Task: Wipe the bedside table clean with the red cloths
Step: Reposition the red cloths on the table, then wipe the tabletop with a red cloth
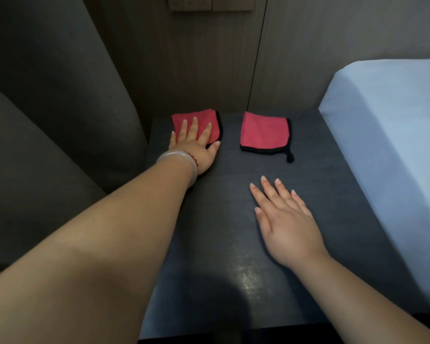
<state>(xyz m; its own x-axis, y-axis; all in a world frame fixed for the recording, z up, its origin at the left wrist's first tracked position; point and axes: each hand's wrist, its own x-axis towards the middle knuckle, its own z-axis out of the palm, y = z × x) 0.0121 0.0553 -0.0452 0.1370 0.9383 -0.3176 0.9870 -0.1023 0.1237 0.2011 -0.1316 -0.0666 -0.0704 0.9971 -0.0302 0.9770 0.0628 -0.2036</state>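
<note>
Two hands were out over the dark worktop (221,219), both with straight fingers and neither pinching anything. The left hand (194,150) lay flat with its fingers spread on the left cloth (205,117), a folded red cloth with black edging at the far left of the worktop; the thumb reached past the cloth's near corner onto the bare surface. That hand covered much of the cloth's near half. A pale bangle (178,160) and a red bead string (193,158) sat at the wrist. The right hand (286,219) was lower in view, palm down, fingers slightly apart, well short of the right cloth (263,131); whether its palm touched the worktop could not be told.

The right cloth lay folded and untouched near the back, apart from the left one, a black loop (289,157) trailing from its near right corner.

A bed (395,145) in pale sheeting bordered the worktop on the right, cut off by the frame. A grey padded shape (60,108) stood on the left, too dim to name. Behind ran a wall panel (196,58), with a switch plate (210,3) cropped at the top.
</note>
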